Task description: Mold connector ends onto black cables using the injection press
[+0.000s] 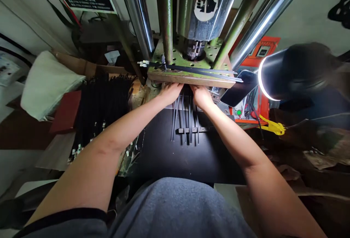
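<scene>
In the head view, we see our left hand point(171, 93) and right hand point(201, 97) side by side, palms down, at the brown wooden front edge point(188, 80) of a green perforated steel press plate point(177, 57). The grip of each hand is narrow, with the fingers drawn together at that edge. We cannot tell whether either hand holds anything there.

Thin black strap ties with small square heads point(189, 121) run from just below both hands down onto a matte black bench point(175, 161). A long black strap with a white tip point(191, 67) lies across the plate, above the hands.

Polished steel columns point(269, 15) and green columns point(167, 15) rise from the plate around a dark press ram point(202, 19). To the right of the right hand, a black smartphone point(239, 88) leans at the plate's corner, beside an orange control panel point(259, 53) with a green button point(238, 112). A black lamp with a white ring of light point(290, 72) is above them, and a yellow strap point(273, 126) hangs below the panel.

To the left of the left hand lie a long bundle of black ties point(101, 110), a red board point(65, 112) and a white cloth sack point(49, 86).
</scene>
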A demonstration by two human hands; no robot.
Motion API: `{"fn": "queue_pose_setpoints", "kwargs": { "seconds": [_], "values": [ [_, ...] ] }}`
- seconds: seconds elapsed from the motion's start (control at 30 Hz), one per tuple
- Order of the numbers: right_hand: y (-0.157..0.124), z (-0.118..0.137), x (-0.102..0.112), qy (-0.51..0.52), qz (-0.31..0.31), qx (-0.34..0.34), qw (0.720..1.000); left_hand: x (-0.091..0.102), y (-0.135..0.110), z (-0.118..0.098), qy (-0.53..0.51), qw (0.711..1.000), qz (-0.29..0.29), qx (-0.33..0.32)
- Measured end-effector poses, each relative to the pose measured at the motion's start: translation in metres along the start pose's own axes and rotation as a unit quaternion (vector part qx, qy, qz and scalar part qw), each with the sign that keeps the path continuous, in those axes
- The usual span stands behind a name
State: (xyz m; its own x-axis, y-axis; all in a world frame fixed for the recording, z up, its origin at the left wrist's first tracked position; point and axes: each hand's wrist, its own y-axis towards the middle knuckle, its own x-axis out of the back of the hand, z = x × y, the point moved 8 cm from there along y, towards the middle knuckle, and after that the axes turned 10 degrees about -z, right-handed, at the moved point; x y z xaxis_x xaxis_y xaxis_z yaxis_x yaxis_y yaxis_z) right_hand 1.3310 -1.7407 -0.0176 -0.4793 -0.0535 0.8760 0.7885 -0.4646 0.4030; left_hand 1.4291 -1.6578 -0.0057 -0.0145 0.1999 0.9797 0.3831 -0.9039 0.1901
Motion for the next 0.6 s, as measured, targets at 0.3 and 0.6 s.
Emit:
{"fn": "queue_pose_setpoints", "kwargs": {
  "seconds": [0.3,0.6],
  "values": [
    [0.007,0.016,-0.011,-0.066,0.048,-0.057,0.995,-0.008,0.005,-0.023,0.028,0.999,0.006,0.016],
    [-0.002,0.03,0.032,-0.006,0.037,-0.029,0.999,0.02,-0.008,-0.032,0.006,1.0,0.02,0.005]
  ]
}}
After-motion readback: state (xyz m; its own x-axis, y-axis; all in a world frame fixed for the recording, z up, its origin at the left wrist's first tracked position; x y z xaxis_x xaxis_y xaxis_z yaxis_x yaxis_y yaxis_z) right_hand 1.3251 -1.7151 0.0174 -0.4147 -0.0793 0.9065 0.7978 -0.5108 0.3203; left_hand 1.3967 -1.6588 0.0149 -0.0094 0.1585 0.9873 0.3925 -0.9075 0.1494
